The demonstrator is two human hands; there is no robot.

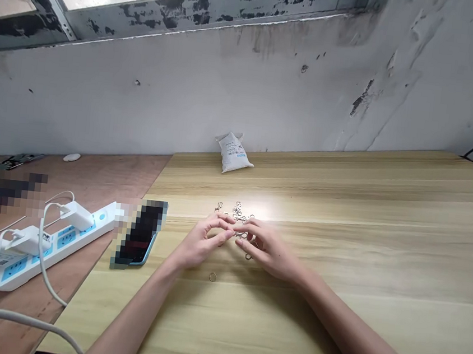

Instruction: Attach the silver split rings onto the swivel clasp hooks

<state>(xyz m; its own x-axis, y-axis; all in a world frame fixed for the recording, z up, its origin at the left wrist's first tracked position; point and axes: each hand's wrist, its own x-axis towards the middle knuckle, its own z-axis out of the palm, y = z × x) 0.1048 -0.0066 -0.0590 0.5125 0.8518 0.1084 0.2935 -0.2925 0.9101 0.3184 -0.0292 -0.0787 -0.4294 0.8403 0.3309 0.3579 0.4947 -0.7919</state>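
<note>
Head view, looking forward and down. A light wooden tabletop (pixel 331 322) runs beneath both forearms, and the hands are held at its centre, fingertips meeting. The left hand (pixel 201 242) is narrowed to a pinch, with thumb and forefinger directed toward 3 o'clock. The right hand (pixel 270 250) is likewise narrowed, with its fingers directed toward 9 o'clock. A small metal piece (pixel 240 234) is seen between the two sets of fingertips; its exact form is too small to be resolved, though a ring is suggested. Further small metal rings (pixel 236 211) are scattered at 12 o'clock from the hands, and a single ring (pixel 212 276) lies apart at 6 o'clock. The step in hand is judged to be fine two-handed work on this piece, and a steady pinch is judged to be called for by the next move. At 12 o'clock, against the stained wall (pixel 185 104), a white sachet (pixel 234 153) is placed. At 9 o'clock, a phone (pixel 139 234), partly obscured by pixelation, is laid on the tabletop, and a white power strip (pixel 43 247) with plugged-in chargers (pixel 75 215) rests beyond it on a plywood board (pixel 68 173).
</note>
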